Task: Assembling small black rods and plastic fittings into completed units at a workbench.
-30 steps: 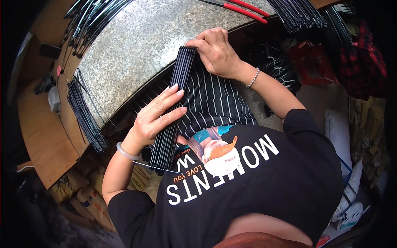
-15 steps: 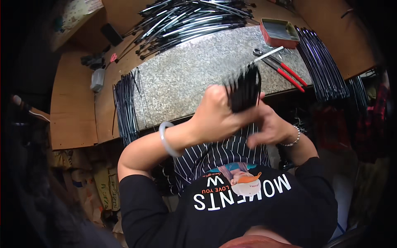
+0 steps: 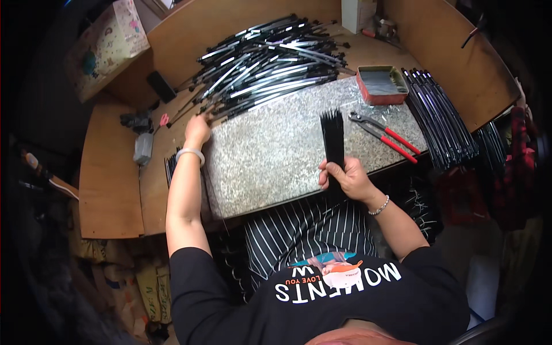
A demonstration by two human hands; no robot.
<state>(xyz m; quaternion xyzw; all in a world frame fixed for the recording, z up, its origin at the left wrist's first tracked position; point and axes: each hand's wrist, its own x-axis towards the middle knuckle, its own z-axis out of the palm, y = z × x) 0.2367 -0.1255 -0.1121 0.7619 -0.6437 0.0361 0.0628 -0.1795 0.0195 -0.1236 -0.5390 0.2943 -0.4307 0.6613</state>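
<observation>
My right hand (image 3: 352, 179) is closed around a flat bundle of thin black strips (image 3: 332, 138), held upright over the front edge of the stone slab. Their uneven tips fan out at the top, and the lower ends disappear into the hand. Out to the left, my left hand (image 3: 198, 132) reaches to the near left end of a big loose pile of glossy black rods (image 3: 270, 63). Its fingers are curled at the rod ends, and what they pinch, if anything, is hidden. Red-handled pliers (image 3: 384, 137) lie on the slab, right of the bundle.
The speckled stone slab (image 3: 259, 155) covers the middle of the wooden bench. Behind the pliers stands a red rectangular tin (image 3: 382, 86). Neatly lined-up black rods (image 3: 440, 118) lie to its right. More black strips (image 3: 171, 167) lie left of the slab, partly behind my left arm.
My hands were together around the strip bundle before my chest. My left hand has let go and moved left and forward to the pile. The right hand keeps the bundle upright.
</observation>
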